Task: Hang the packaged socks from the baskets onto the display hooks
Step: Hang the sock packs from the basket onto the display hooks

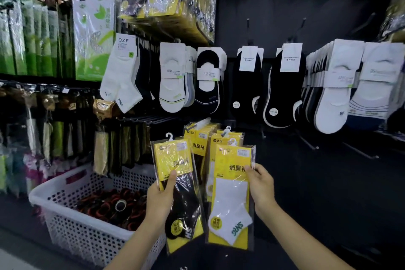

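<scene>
A left hand (161, 200) grips a black-sock pack (183, 204) and a right hand (260, 188) pinches a white-sock pack (232, 201) (both yellow-carded, hooks up), held side by side just beyond the right-hand corner of a white basket (83, 239).

Two bare hands, two bare forearms
The left hand (161, 198) and right hand (260, 184) are uncovered; behind them the slim left forearm (131, 245) and right forearm (306, 241) are bare too; the left thumb (172, 178) has a short, plain nail.
</scene>
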The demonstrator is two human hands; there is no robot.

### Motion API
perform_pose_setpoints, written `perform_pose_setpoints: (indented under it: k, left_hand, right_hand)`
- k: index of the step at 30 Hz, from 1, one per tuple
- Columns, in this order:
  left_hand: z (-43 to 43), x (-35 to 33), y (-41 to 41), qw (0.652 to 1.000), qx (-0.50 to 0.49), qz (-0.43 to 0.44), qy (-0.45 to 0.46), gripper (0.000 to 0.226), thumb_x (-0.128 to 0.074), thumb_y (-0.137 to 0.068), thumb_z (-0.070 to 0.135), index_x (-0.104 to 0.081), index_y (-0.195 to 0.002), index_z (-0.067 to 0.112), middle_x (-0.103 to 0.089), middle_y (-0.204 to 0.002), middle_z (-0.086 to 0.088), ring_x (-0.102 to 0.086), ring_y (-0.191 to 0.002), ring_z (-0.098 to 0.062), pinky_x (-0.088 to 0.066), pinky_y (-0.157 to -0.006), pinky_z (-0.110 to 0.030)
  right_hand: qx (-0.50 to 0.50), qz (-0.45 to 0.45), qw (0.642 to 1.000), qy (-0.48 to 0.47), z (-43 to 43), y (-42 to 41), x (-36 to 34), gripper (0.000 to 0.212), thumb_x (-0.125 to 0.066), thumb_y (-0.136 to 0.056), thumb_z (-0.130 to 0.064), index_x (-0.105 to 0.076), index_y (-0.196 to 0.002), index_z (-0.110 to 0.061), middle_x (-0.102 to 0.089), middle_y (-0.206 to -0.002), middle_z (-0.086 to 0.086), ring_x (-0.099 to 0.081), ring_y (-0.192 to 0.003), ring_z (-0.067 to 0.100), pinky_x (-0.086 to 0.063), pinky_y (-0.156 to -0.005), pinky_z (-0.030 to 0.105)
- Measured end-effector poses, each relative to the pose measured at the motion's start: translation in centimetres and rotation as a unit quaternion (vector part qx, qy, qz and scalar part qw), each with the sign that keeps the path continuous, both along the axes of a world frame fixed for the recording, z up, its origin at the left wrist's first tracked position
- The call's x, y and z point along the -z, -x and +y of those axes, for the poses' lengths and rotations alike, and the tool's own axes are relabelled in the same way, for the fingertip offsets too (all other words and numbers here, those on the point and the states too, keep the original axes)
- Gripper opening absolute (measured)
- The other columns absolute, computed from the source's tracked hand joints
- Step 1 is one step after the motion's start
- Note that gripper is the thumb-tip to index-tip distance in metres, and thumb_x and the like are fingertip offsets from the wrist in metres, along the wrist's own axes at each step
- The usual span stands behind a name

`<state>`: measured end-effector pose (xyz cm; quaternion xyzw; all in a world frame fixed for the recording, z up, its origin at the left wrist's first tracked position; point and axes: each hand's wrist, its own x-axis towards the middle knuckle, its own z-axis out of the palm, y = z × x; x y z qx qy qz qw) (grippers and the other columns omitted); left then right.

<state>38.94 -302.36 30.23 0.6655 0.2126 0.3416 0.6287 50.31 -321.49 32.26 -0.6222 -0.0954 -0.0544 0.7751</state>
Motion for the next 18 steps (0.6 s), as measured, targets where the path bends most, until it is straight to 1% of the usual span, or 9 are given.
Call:
perform_pose_setpoints:
  k: [1, 3, 6, 9, 12, 14, 15, 16, 18]
  left_hand:
    - [0.3, -0.1, 0.2, 1.0, -0.009, 0.004, -0.004, 0.053, -0.056, -0.085, 0.052, -0.027, -0.056, 0.018, -0.018, -0.037, 0.011, -0.018, -0.031, -0.005, -0.027, -0.042, -0.022]
    - [0.9, -0.2, 0.3, 1.0, -0.014, 0.002, -0.013, 0.055, -0.055, -0.085, 0.051, -0.022, -0.055, 0.019, -0.017, -0.037, 0.011, -0.017, -0.032, -0.005, -0.025, -0.041, -0.02]
    - [1.3, -0.1, 0.3, 1.0, -0.019, 0.001, -0.014, 0.054, -0.056, -0.086, 0.051, -0.025, -0.055, 0.018, -0.017, -0.04, 0.01, -0.018, -0.035, -0.006, -0.026, -0.048, -0.025]
    - [1.5, -0.1, 0.1, 1.0, -0.023, -0.001, -0.011, 0.055, -0.057, -0.085, 0.051, -0.025, -0.052, 0.021, -0.018, -0.042, 0.009, -0.017, -0.035, -0.005, -0.025, -0.049, -0.027]
    - [1.6, 0.0, -0.2, 1.0, -0.009, -0.003, -0.02, 0.053, -0.055, -0.078, 0.058, -0.027, -0.056, 0.019, -0.019, -0.046, 0.006, -0.019, -0.037, -0.006, -0.027, -0.05, -0.026]
    - [1.4, 0.0, -0.4, 1.0, -0.004, -0.014, -0.013, 0.049, -0.055, -0.075, 0.059, -0.038, -0.055, 0.017, -0.021, -0.04, 0.011, -0.021, -0.033, -0.004, -0.03, -0.052, -0.025]
    - [1.3, 0.0, -0.5, 1.0, -0.004, -0.017, -0.01, 0.049, -0.056, -0.078, 0.056, -0.042, -0.057, 0.014, -0.022, -0.035, 0.011, -0.023, -0.031, -0.004, -0.033, -0.051, -0.022]
    - [1.3, 0.2, -0.8, 1.0, -0.004, -0.018, -0.012, 0.048, -0.057, -0.082, 0.052, -0.043, -0.058, 0.013, -0.024, -0.032, 0.011, -0.026, -0.029, -0.004, -0.034, -0.049, -0.019]
    - [1.2, 0.4, -1.1, 1.0, 0.005, -0.018, -0.025, 0.042, -0.056, -0.086, 0.047, -0.041, -0.055, 0.023, -0.026, -0.031, 0.011, -0.027, -0.028, -0.004, -0.029, -0.04, -0.012]
  right_hand:
    - [0.011, -0.006, 1.0, 0.006, 0.0, -0.4, -0.3, 0.01, -0.057, -0.094, -0.012, -0.063, -0.087, -0.011, -0.072, -0.091, 0.016, -0.067, -0.084, 0.028, -0.054, -0.081, 0.044]
    - [0.024, -0.019, 0.999, 0.025, 0.3, -1.4, -0.8, 0.011, -0.057, -0.094, -0.013, -0.063, -0.086, -0.012, -0.072, -0.087, 0.011, -0.068, -0.082, 0.025, -0.055, -0.077, 0.041]
    - [0.031, -0.038, 0.996, 0.068, 1.5, -2.7, -1.2, 0.012, -0.057, -0.094, -0.015, -0.062, -0.083, -0.014, -0.07, -0.079, 0.004, -0.066, -0.073, 0.016, -0.053, -0.066, 0.03]
    - [0.033, -0.034, 0.995, 0.086, 3.0, -4.0, -1.0, 0.012, -0.057, -0.094, -0.013, -0.061, -0.083, -0.009, -0.067, -0.079, 0.008, -0.06, -0.074, 0.02, -0.048, -0.069, 0.034]
    - [0.055, 0.005, 0.996, 0.072, 3.8, -5.6, -0.4, 0.014, -0.059, -0.092, -0.014, -0.062, -0.081, -0.006, -0.063, -0.077, 0.01, -0.056, -0.074, 0.023, -0.046, -0.068, 0.033]
    - [0.071, 0.054, 0.995, 0.041, 4.0, -6.5, 0.0, 0.01, -0.065, -0.089, -0.015, -0.065, -0.081, -0.009, -0.067, -0.084, 0.009, -0.061, -0.081, 0.023, -0.052, -0.074, 0.034]
    - [0.078, 0.081, 0.993, 0.025, 4.0, -6.7, 0.2, 0.006, -0.069, -0.086, -0.015, -0.067, -0.084, -0.01, -0.068, -0.088, 0.01, -0.063, -0.083, 0.023, -0.054, -0.077, 0.035]
    - [0.092, 0.103, 0.99, 0.016, 3.9, -6.9, 0.4, 0.008, -0.071, -0.084, -0.014, -0.068, -0.088, -0.008, -0.069, -0.09, 0.01, -0.064, -0.082, 0.022, -0.054, -0.077, 0.035]
    - [0.129, 0.122, 0.984, 0.024, 3.4, -6.9, 1.1, 0.019, -0.072, -0.083, -0.011, -0.067, -0.099, -0.003, -0.066, -0.09, 0.008, -0.059, -0.076, 0.017, -0.049, -0.069, 0.031]
